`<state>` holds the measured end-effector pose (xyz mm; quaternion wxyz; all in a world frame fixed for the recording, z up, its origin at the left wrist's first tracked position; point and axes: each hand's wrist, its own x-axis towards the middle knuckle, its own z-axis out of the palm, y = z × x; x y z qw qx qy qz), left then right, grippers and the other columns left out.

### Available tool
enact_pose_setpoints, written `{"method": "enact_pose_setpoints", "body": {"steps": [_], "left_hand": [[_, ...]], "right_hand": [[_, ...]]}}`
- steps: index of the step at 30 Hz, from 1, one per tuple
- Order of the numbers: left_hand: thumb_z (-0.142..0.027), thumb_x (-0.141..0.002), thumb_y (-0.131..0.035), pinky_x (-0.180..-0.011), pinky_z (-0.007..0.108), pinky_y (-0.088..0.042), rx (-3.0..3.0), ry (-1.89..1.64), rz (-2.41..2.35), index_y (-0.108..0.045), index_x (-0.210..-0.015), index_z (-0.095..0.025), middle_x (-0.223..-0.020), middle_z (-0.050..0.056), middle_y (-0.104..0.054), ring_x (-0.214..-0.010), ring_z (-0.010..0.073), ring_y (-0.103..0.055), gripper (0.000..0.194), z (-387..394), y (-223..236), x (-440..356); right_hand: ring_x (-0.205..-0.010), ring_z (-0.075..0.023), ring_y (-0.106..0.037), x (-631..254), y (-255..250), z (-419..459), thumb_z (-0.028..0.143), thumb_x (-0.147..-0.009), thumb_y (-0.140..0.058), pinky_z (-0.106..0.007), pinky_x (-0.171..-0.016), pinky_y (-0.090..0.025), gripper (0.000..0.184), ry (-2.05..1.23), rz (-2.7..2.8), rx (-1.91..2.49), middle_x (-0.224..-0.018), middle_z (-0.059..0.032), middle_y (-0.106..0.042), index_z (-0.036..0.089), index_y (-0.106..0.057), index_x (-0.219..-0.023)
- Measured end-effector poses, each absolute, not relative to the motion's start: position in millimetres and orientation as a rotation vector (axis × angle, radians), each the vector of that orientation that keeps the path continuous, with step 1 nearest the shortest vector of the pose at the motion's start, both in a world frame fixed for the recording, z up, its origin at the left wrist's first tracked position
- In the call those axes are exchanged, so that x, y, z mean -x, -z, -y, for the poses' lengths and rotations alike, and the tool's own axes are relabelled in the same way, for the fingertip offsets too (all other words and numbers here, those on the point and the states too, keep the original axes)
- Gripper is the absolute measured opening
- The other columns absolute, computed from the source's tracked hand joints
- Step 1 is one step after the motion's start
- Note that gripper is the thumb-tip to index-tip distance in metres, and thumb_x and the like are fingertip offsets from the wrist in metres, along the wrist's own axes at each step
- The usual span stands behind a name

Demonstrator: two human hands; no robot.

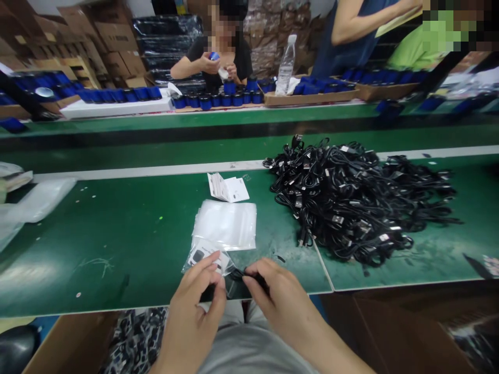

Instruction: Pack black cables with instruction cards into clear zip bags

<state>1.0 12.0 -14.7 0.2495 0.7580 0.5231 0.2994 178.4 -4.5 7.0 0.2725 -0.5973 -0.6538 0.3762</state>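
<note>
My left hand (pixel 198 298) pinches a small clear plastic bag (pixel 188 264) near the table's front edge. Inside the bag lies a white printed leaflet (pixel 206 249) with a dark picture on it. Between thumb and fingers, my right hand (pixel 276 293) grips a coiled black cable (pixel 236 274), its front end at the bag's right side. How far the cable reaches into the bag is hard to tell. Just beyond my hands sits a stack of clear plastic bags (pixel 226 224), with folded white leaflets (pixel 236 190) behind it.
A large heap of black USB cables (pixel 351 197) covers the right of the green table (pixel 128 234). More plastic bags (pixel 42 200) lie far left. Across the line, a person (pixel 218 52) handles a blue item beside rows of blue jars (pixel 218 99) and a bottle (pixel 286 65).
</note>
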Motion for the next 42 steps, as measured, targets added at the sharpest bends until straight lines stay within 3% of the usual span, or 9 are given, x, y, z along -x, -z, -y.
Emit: {"method": "enact_pose_setpoints", "body": {"steps": [6, 11, 20, 23, 27, 31, 34, 38, 42], "left_hand": [[-0.016, -0.087, -0.048, -0.088, 0.042, -0.049, -2.145, -0.823, -1.423, -0.055, -0.082, -0.024, -0.131, 0.01, -0.055, -0.119, 0.0228, -0.052, 0.012, -5, 19, 2], [-0.015, -0.086, -0.048, -0.088, 0.044, -0.047, -2.191, -0.864, -1.383, -0.053, -0.077, -0.024, -0.132, 0.012, -0.053, -0.124, 0.0251, -0.046, 0.013, -2, 15, 1], [-0.016, -0.087, -0.046, -0.095, 0.05, -0.042, -2.076, -0.905, -1.406, -0.054, -0.076, -0.023, -0.137, 0.011, -0.048, -0.123, 0.0253, -0.044, 0.015, 3, 14, -7], [-0.014, -0.086, -0.047, -0.095, 0.049, -0.042, -2.122, -0.944, -1.392, -0.054, -0.076, -0.023, -0.14, 0.009, -0.045, -0.124, 0.0252, -0.043, 0.016, 3, 12, -6], [-0.01, -0.085, -0.049, -0.093, 0.048, -0.044, -2.234, -0.916, -1.357, -0.055, -0.077, -0.024, -0.143, 0.006, -0.041, -0.124, 0.026, -0.042, 0.017, 1, 11, -1], [-0.011, -0.085, -0.049, -0.094, 0.052, -0.043, -2.233, -0.91, -1.383, -0.056, -0.076, -0.024, -0.143, 0.006, -0.041, -0.126, 0.0273, -0.041, 0.017, -2, 13, 2], [-0.014, -0.086, -0.05, -0.097, 0.054, -0.041, -2.175, -0.912, -1.406, -0.057, -0.076, -0.024, -0.144, 0.006, -0.04, -0.129, 0.0279, -0.039, 0.016, -3, 14, 2], [-0.019, -0.089, -0.048, -0.101, 0.055, -0.037, -1.974, -0.863, -1.434, -0.057, -0.075, -0.023, -0.147, 0.007, -0.037, -0.131, 0.028, -0.04, 0.017, 0, 14, 1], [-0.022, -0.09, -0.046, -0.095, 0.047, -0.046, -1.895, -0.86, -1.373, -0.054, -0.075, -0.022, -0.15, 0.01, -0.034, -0.131, 0.0292, -0.042, 0.017, 2, 16, 0]], "right_hand": [[-0.082, -0.0147, -0.059, -183, -10, 12, 0.012, -0.088, -0.046, -0.024, -0.069, -0.048, 0.034, -1.367, 1.653, 1.24, -0.102, -0.0041, -0.061, 0.023, -0.057, -0.118], [-0.073, -0.0134, -0.059, -185, -18, 11, 0.006, -0.089, -0.04, -0.022, -0.067, -0.047, 0.036, -1.375, 1.769, 1.207, -0.087, -0.0009, -0.062, 0.023, -0.063, -0.111], [-0.081, -0.0146, -0.064, -196, -21, 8, 0.003, -0.088, -0.041, -0.024, -0.073, -0.05, 0.043, -1.304, 1.905, 1.175, -0.097, -0.0029, -0.067, 0.024, -0.061, -0.119], [-0.087, -0.0162, -0.065, -187, -11, 11, 0.002, -0.084, -0.04, -0.026, -0.077, -0.052, 0.043, -1.142, 1.871, 1.222, -0.101, -0.0048, -0.069, 0.022, -0.06, -0.116], [-0.075, -0.0178, -0.069, -172, 0, 17, 0.002, -0.083, -0.038, -0.028, -0.068, -0.056, 0.041, -0.817, 1.9, 1.348, -0.091, -0.0091, -0.072, 0.013, -0.053, -0.12], [-0.095, -0.027, -0.067, -173, -2, 20, 0.001, -0.087, -0.04, -0.037, -0.078, -0.057, 0.034, -0.387, 2.186, 1.206, -0.109, -0.0185, -0.068, 0.006, -0.056, -0.117], [-0.105, -0.0285, -0.063, -180, -3, 23, 0.004, -0.091, -0.039, -0.041, -0.082, -0.057, 0.032, -0.238, 2.179, 1.118, -0.118, -0.0179, -0.064, 0.007, -0.058, -0.116], [-0.099, -0.0211, -0.067, -185, 1, 30, 0.003, -0.089, -0.041, -0.032, -0.083, -0.057, 0.035, -0.548, 1.853, 1.188, -0.109, -0.0112, -0.07, 0.014, -0.061, -0.115], [-0.08, -0.0164, -0.072, -183, 1, 32, 0.011, -0.088, -0.053, -0.023, -0.071, -0.059, 0.024, -0.995, 1.463, 1.364, -0.092, -0.0034, -0.075, 0.021, -0.067, -0.104]]}}
